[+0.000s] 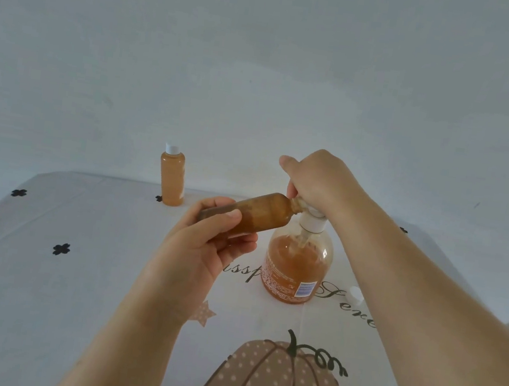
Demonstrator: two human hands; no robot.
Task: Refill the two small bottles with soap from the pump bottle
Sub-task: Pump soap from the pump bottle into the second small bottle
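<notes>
— Where is the open small bottle (263,215)?
— Tipped almost flat, mouth at the spout of the pump bottle (296,269). The left hand (207,245) grips its lower end, fingers and thumb curled round.
— And the right hand (316,181)?
— Curled down over the pump bottle's head.
— Anything else?
— A capped small bottle (172,178) stands upright behind and left of the pump bottle; a loose white cap (356,295) lies near its right.

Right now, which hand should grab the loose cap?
Probably the right hand: the white cap lies on its side of the pump bottle, and the left hand grips the small bottle.
</notes>
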